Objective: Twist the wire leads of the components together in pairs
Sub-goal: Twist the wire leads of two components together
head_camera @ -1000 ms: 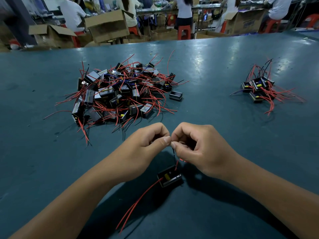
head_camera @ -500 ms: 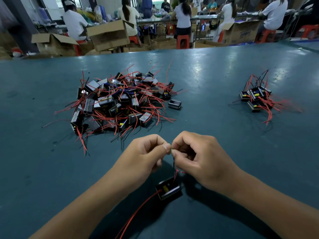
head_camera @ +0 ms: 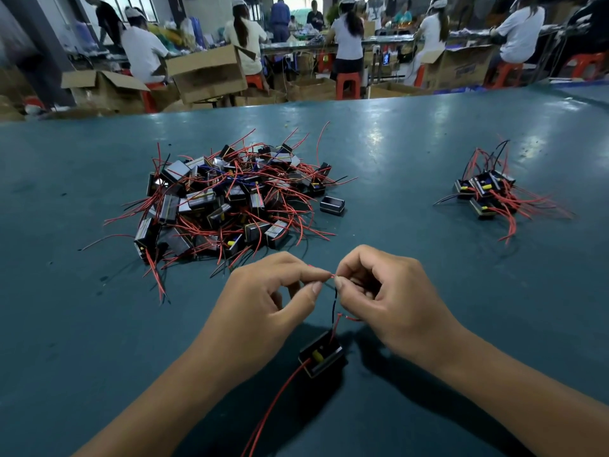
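Note:
A small black box component (head_camera: 321, 356) with a yellow part inside hangs just above the teal table below my hands. Its black and red wire leads (head_camera: 334, 301) run up to my fingertips. My left hand (head_camera: 263, 308) pinches the lead ends between thumb and forefinger. My right hand (head_camera: 389, 298) pinches the same leads from the other side, fingertips almost touching the left ones. A long red lead (head_camera: 273, 407) trails from the component toward me. A big pile of the same components (head_camera: 230, 202) with red leads lies beyond my left hand.
A small cluster of components (head_camera: 487, 192) lies at the right of the teal table (head_camera: 66, 324). One lone black box (head_camera: 333, 205) sits beside the big pile. Beyond the table's far edge stand cardboard boxes (head_camera: 207, 74), red stools and several seated people.
My hands have drawn slightly apart, so the lead ends now show between the fingertips. The view has tilted up, showing more of the room.

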{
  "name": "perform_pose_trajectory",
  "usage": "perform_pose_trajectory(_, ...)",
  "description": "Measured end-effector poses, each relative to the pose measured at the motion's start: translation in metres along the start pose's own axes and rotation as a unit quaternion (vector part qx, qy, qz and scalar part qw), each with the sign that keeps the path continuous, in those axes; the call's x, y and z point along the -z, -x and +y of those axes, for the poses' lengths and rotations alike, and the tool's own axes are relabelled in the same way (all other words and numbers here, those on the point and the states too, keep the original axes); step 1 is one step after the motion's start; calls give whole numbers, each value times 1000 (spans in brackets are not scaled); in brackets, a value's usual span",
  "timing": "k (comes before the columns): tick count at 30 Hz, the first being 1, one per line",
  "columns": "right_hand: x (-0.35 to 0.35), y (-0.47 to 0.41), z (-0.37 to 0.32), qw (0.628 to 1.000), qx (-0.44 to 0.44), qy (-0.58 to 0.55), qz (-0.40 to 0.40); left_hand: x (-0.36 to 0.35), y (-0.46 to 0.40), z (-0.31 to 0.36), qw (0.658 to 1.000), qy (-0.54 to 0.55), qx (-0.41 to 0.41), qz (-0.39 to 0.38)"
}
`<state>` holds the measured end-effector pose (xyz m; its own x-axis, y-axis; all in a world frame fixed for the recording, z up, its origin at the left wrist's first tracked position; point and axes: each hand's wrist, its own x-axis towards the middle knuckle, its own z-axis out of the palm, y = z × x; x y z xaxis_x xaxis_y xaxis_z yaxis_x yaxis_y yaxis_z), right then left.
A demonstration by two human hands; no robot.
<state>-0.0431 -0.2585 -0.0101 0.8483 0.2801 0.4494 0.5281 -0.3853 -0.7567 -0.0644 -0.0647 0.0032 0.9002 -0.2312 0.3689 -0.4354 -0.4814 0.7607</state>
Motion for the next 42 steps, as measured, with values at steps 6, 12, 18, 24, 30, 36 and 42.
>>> perform_pose_trajectory(6, -2, 0, 3, 1000, -18, -16, 7, -1, 0, 2, 998, 45, 37, -26)
perform_pose_trajectory(12, 0, -1, 3, 998, -39, -50, 7, 1, -2, 2, 997, 64, 37, -6)
perform_pose_trajectory(18, -1, 0, 1, 997, -42, -64, 8, -3, -1, -3, 996, 80, 30, -29)
perform_pose_trajectory(24, -2, 1, 2, 997, -48, -67, 4, -5, -2, -9, 995, 86, 37, -39)
perform_pose_trajectory(30, -4, 0, 0, 996, -50, -65, 17, -16, -2, -12, 980, 171, 98, -36)
perform_pose_trajectory(36, -2, -1, 2, 993, -61, -102, -19, -13, -4, -14, 969, 224, 101, -25)
perform_pose_trajectory(42, 0, -3, 3, 995, -57, -81, -24, -3, -8, -16, 988, 132, 67, -38)
